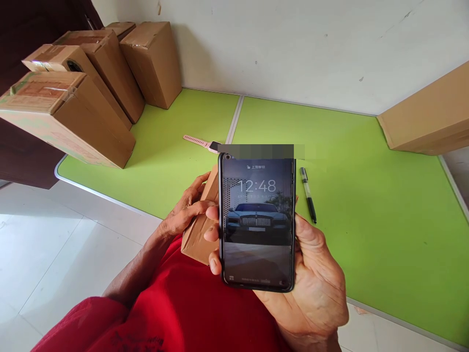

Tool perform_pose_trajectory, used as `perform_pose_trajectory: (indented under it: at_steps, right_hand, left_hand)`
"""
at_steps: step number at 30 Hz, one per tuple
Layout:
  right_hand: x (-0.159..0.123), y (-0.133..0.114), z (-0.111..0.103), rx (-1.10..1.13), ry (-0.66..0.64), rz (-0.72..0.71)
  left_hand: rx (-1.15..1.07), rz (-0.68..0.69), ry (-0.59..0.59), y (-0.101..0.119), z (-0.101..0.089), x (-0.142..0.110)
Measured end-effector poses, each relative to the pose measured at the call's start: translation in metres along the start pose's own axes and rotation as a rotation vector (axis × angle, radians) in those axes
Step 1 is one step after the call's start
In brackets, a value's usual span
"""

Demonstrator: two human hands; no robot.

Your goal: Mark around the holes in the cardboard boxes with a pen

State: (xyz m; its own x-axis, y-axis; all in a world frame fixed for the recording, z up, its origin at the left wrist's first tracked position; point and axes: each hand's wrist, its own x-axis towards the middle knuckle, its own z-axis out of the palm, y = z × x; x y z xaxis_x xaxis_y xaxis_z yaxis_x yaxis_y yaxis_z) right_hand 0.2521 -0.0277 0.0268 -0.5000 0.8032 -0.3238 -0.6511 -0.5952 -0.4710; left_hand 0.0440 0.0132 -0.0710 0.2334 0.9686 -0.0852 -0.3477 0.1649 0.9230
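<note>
My right hand (315,278) is closed around a black smartphone (257,222), held upright with its lock screen lit and showing 12:48 over a picture of a car. Just behind the phone, my left hand (183,212) grips a small brown cardboard box (200,230) sealed with tape, resting near the table's front edge. The phone hides most of that box. A red garment (176,313) covers my lap below both hands.
A green table (384,205) runs to a white wall. A pink smartwatch (200,142) and a black pen (308,194) lie on it. Several large cardboard boxes (73,102) are stacked at back left, another box (428,117) at right. White tiled floor (54,254) lies at left.
</note>
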Motion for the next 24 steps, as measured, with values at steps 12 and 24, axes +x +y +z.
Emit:
perform_pose_trajectory:
  at_steps: [12,24]
  right_hand:
    - [-0.005,-0.008,-0.011,-0.057,0.075,-0.073]
    - [-0.01,-0.031,-0.026,-0.274,0.559,-0.396]
  left_hand:
    - [-0.025,0.01,0.082,0.01,-0.01,0.0]
    - [-0.051,0.022,0.197,0.029,-0.014,-0.007]
